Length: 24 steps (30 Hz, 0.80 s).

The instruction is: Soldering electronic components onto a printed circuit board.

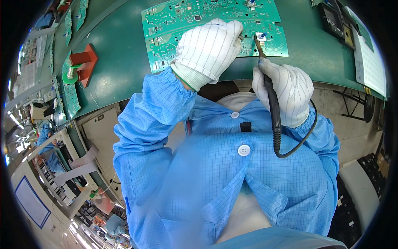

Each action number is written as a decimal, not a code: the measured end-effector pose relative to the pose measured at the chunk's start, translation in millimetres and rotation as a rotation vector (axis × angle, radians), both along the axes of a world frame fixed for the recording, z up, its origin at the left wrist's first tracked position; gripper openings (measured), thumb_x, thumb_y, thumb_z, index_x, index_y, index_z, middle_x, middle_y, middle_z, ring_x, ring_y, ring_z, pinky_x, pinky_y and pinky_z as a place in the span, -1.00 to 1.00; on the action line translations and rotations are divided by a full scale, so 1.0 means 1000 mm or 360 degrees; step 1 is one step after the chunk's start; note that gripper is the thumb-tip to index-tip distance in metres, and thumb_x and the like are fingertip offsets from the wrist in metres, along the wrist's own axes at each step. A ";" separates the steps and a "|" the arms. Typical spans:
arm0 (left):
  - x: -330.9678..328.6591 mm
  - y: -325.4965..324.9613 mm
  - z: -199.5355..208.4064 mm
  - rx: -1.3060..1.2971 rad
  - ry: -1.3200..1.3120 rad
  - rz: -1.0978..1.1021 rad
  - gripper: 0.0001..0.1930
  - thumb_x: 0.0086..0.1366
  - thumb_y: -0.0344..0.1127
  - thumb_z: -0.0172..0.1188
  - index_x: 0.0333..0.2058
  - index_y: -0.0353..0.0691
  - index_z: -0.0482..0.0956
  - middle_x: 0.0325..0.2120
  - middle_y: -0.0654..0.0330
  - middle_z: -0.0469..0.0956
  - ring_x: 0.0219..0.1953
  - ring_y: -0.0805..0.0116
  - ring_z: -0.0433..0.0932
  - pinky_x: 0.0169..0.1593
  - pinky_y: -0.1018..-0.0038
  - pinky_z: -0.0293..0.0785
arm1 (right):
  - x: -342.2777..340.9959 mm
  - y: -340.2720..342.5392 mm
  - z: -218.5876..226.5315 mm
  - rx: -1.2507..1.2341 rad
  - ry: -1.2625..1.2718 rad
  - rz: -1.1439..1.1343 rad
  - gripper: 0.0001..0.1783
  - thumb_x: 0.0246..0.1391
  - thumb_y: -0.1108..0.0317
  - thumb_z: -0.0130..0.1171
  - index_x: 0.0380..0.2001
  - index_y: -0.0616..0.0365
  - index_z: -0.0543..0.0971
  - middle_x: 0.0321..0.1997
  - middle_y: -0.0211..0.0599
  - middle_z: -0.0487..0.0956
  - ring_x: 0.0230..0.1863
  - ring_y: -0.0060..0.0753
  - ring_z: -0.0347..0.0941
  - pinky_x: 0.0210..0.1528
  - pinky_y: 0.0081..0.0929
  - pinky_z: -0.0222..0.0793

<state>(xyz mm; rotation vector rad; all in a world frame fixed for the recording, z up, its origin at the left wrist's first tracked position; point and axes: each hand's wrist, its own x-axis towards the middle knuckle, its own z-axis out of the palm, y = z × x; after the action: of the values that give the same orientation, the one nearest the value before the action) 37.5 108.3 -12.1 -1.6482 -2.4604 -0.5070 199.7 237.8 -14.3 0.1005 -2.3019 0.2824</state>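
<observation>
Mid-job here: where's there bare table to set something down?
Two patches of the green table look bare: between the red stand and the central boards, and between those boards and the black box on the right. It's crowded around the boards' near edge, with the left hand, right hand and iron.

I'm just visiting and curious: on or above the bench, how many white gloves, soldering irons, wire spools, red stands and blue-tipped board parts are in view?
White gloves: 2
Soldering iron: 1
Wire spool: 1
Red stand: 1
Blue-tipped parts: 2
Total: 7
</observation>
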 end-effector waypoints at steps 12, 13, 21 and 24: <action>-0.016 0.037 0.033 -0.0171 -0.0273 0.0147 -0.72 0.23 -0.15 0.10 -0.41 -0.25 0.64 -0.53 -0.03 0.62 -0.44 -0.02 0.63 -0.30 0.20 0.58 | 0.004 -0.006 0.014 0.0111 -0.0123 -0.0027 -0.72 -0.20 0.49 0.41 -0.31 0.14 0.62 -0.60 -0.38 0.49 -0.63 -0.38 0.46 -0.55 -0.48 0.39; -0.017 0.039 0.037 -0.0209 -0.0016 -0.0110 -0.72 0.24 -0.11 0.13 -0.40 -0.22 0.60 -0.51 -0.03 0.55 -0.44 -0.01 0.60 -0.34 0.19 0.55 | 0.004 -0.006 0.015 0.0128 -0.0127 -0.0035 -0.72 -0.20 0.49 0.40 -0.31 0.14 0.62 -0.61 -0.39 0.48 -0.64 -0.38 0.45 -0.55 -0.48 0.38; -0.009 0.041 0.046 -0.0316 0.0323 -0.0221 -0.53 0.32 0.26 -0.01 -0.26 0.03 0.66 -0.43 -0.07 0.59 -0.36 -0.06 0.64 -0.28 0.13 0.57 | 0.006 -0.004 0.014 0.0129 -0.0150 -0.0008 -0.72 -0.18 0.48 0.39 -0.30 0.13 0.63 -0.63 -0.41 0.44 -0.65 -0.40 0.42 -0.57 -0.48 0.34; -0.008 0.041 0.045 -0.0143 0.0457 -0.0271 -0.48 0.29 0.30 0.00 -0.32 -0.02 0.67 -0.43 -0.09 0.60 -0.34 -0.07 0.63 -0.25 0.13 0.56 | 0.006 -0.004 0.012 0.0101 -0.0126 -0.0010 -0.73 -0.19 0.48 0.40 -0.31 0.13 0.63 -0.64 -0.40 0.43 -0.65 -0.40 0.42 -0.57 -0.48 0.34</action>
<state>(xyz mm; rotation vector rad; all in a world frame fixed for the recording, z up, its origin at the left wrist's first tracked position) 29.2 149.2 32.5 -1.8302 -2.1780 -0.1642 205.3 234.3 -1.9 0.1160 -2.3901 0.2135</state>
